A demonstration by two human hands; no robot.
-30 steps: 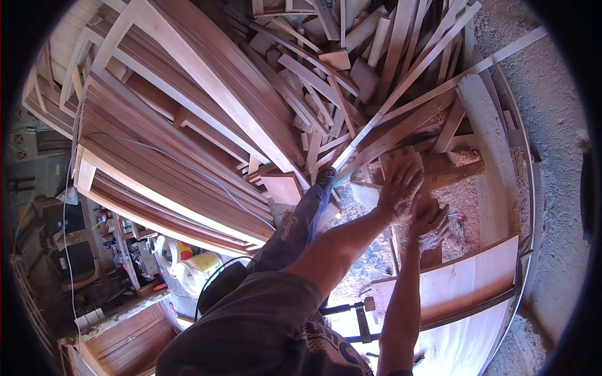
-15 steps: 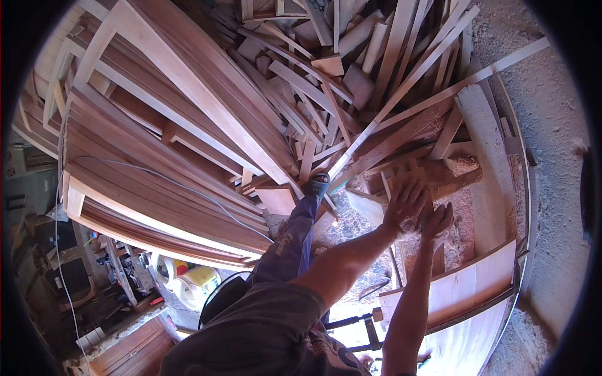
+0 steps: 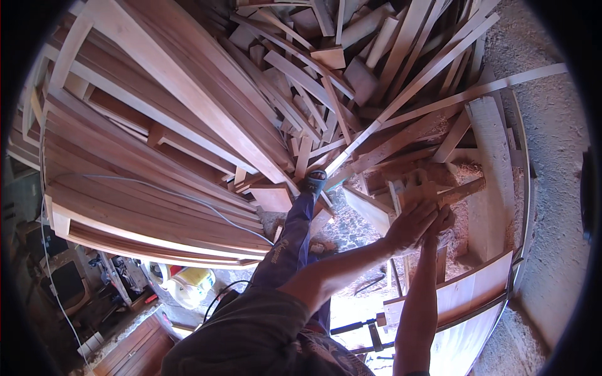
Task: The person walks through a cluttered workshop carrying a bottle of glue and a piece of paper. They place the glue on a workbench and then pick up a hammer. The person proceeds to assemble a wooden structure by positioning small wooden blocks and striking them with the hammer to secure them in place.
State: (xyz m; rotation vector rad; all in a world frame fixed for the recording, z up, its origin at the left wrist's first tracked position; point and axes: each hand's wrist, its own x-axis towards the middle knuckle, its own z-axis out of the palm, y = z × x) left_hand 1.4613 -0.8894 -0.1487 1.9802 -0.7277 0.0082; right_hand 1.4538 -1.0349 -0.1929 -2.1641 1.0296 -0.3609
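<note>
My left hand (image 3: pixel 411 227) reaches in from the left, its fingers drawn together and meeting my right hand (image 3: pixel 441 220). The right hand is closed, with its fingers curled. Whatever the two hold between them is hidden or too small to make out. Just beyond the fingertips lie a wooden block (image 3: pixel 419 193) and a short brown stick (image 3: pixel 465 190), in shadow among wood shavings. I cannot tell whether the hands touch the block.
A wide plank (image 3: pixel 492 175) stands on the right beside a rough wall (image 3: pixel 558 156). Pale boards (image 3: pixel 470 291) and a bar clamp (image 3: pixel 374 332) are near my right forearm. Offcuts (image 3: pixel 360 81) heap up ahead. Long stacked timbers (image 3: pixel 150 182), crossed by a cable (image 3: pixel 207 203), fill the left.
My hands have come together: the left hand's spread fingers have drawn in against the right hand. The view has shifted slightly.
</note>
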